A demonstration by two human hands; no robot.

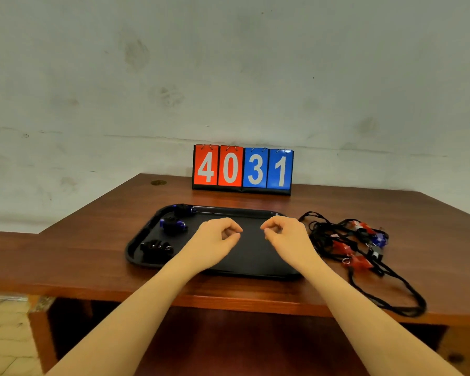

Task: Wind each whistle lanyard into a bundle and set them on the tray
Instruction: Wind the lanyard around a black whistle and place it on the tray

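Observation:
A black tray lies on the wooden table. Three wound lanyard bundles sit at its left side: one with a blue whistle at the back corner, another blue one in front of it, and a black one nearest me. My left hand and my right hand hover over the middle of the tray, fingers loosely curled, holding nothing. To the right of the tray lies a tangled pile of black lanyards with red, blue and grey whistles, one loop trailing toward the table's front edge.
A flip scoreboard reading 4031 stands at the back of the table against the grey wall. The table's front edge runs just under my forearms. Tiled floor shows at the lower left.

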